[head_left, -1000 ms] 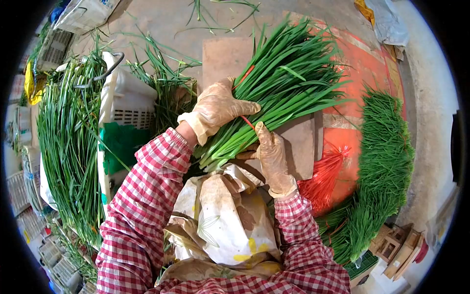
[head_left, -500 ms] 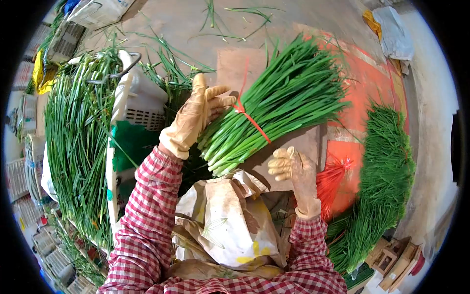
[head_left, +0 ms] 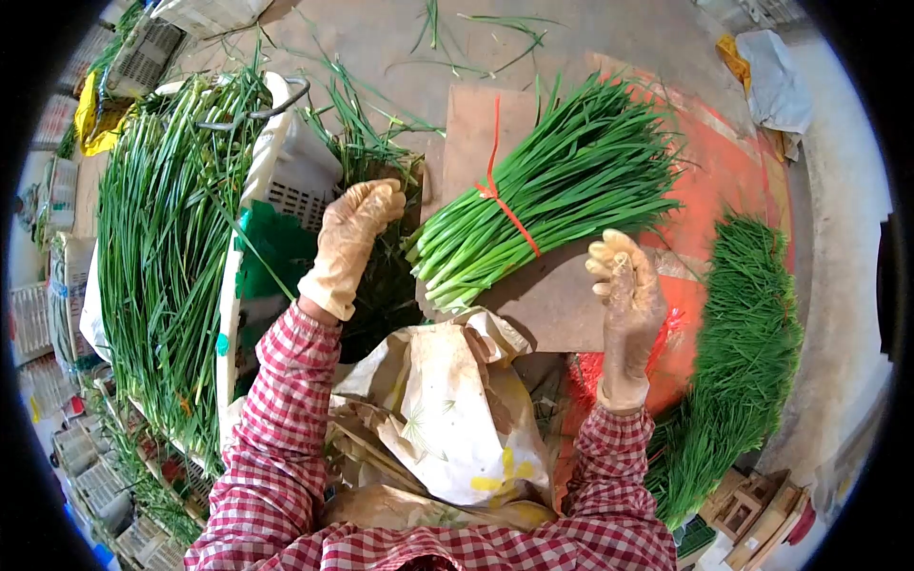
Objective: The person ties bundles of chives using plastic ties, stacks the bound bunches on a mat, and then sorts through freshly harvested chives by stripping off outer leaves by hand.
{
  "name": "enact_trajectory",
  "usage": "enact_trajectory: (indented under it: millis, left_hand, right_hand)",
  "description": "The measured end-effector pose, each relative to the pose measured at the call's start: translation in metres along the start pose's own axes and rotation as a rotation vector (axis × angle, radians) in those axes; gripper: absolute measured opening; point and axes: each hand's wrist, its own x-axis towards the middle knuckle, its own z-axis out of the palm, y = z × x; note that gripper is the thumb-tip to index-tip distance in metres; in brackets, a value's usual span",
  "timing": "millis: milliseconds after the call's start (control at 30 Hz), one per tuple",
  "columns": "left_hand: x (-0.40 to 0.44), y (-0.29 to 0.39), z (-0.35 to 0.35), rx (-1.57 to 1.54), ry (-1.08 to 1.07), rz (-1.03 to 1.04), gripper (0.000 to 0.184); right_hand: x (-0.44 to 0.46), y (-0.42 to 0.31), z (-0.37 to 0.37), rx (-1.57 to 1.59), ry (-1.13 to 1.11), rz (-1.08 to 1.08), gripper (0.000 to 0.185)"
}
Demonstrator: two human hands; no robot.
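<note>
A bundle of garlic chives lies slantwise, pale stem ends toward me and to the left. A red tie circles its stems, one loose end pointing away. My left hand, in a cream glove, hovers left of the stem ends with its fingers curled closed. To the right of the bundle, my gloved right hand is raised, fingers bent inward. Neither hand touches the bundle, and I see nothing in either one. Behind my right wrist is a bunch of red ties, partly hidden.
A white basket heaped with loose chives stands at the left. A brown board lies under the bundle, over red sheeting. More chives are piled at the right. A stained cloth covers my lap.
My left hand has moved back from the bundle, and its fingers have closed. The right hand has risen and shifted right, its fingers curling more. The bundle stays on the board.
</note>
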Motion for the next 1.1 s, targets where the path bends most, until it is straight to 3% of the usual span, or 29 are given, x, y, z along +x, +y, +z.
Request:
enact_trajectory:
  millis: [67, 100, 133, 167, 233, 267, 300, 367, 500, 567, 633, 700, 767, 867, 900, 967, 1033, 1100]
  left_hand:
    - [0.002, -0.001, 0.004, -0.013, -0.014, 0.012, 0.036]
    - [0.001, 0.003, 0.012, 0.011, -0.023, 0.035, 0.036]
    - [-0.004, 0.012, 0.022, -0.045, -0.084, 0.028, 0.042]
    - [-0.005, 0.010, 0.027, 0.035, -0.114, 0.031, 0.059]
    - [-0.015, 0.018, 0.041, 0.341, -0.190, 0.250, 0.077]
    - [-0.011, 0.016, 0.042, 0.726, -0.200, 0.362, 0.092]
    - [-0.010, 0.017, 0.044, 0.933, -0.255, 0.297, 0.114]
    - [-0.020, 0.024, 0.058, 1.095, -0.245, 0.237, 0.115]
    - [-0.016, 0.009, 0.055, 0.988, -0.257, 0.248, 0.115]
    - [-0.019, 0.012, 0.055, 0.968, -0.253, 0.215, 0.115]
    - [-0.023, 0.018, 0.055, 1.046, -0.237, 0.256, 0.113]
    - [-0.026, 0.033, 0.057, 1.205, -0.095, 0.598, 0.107]
    - [-0.029, 0.050, 0.060, 1.369, -0.079, 0.670, 0.104]
    - [-0.029, 0.032, 0.055, 1.414, -0.156, 0.542, 0.104]
    - [-0.032, 0.028, 0.050, 1.398, -0.174, 0.470, 0.105]
    - [-0.040, 0.028, 0.042, 1.371, -0.041, 0.501, 0.108]
    - [-0.044, 0.029, 0.050, 1.335, 0.070, 0.498, 0.109]
    - [-0.044, 0.034, 0.070, 1.410, 0.002, 0.513, 0.112]
  right_hand:
    - [0.013, -0.021, 0.012, -0.078, -0.014, -0.081, 0.028]
    - [0.023, -0.022, 0.022, -0.189, -0.079, -0.234, 0.031]
    - [0.032, -0.027, 0.036, -0.271, -0.141, -0.290, 0.037]
    - [0.041, -0.022, 0.051, -0.365, -0.176, -0.330, 0.042]
    - [0.057, -0.013, 0.081, -0.548, -0.237, -0.422, 0.051]
    - [0.063, -0.019, 0.091, -0.572, -0.300, -0.372, 0.049]
    - [0.065, -0.017, 0.102, -0.579, -0.296, -0.340, 0.041]
    - [0.065, -0.018, 0.109, -0.512, -0.345, -0.273, 0.032]
    - [0.067, -0.007, 0.114, -0.440, -0.309, -0.213, 0.024]
    - [0.072, -0.006, 0.113, -0.175, -0.349, -0.145, 0.020]
    - [0.068, -0.021, 0.084, 0.446, -0.453, 0.183, 0.017]
    - [0.056, -0.028, 0.072, 0.658, -0.330, 0.112, 0.021]
    - [0.049, -0.004, 0.058, 1.178, -0.375, 0.248, 0.021]
    - [0.023, 0.030, 0.065, 1.022, -0.299, 0.257, 0.022]
    - [0.018, 0.038, 0.063, 1.225, -0.332, 0.339, 0.023]
    - [0.011, 0.031, 0.064, 1.176, -0.275, 0.307, 0.024]
    - [0.005, 0.018, 0.068, 0.923, -0.199, 0.216, 0.025]
    - [0.006, 0.008, 0.067, 0.625, -0.238, 0.128, 0.026]
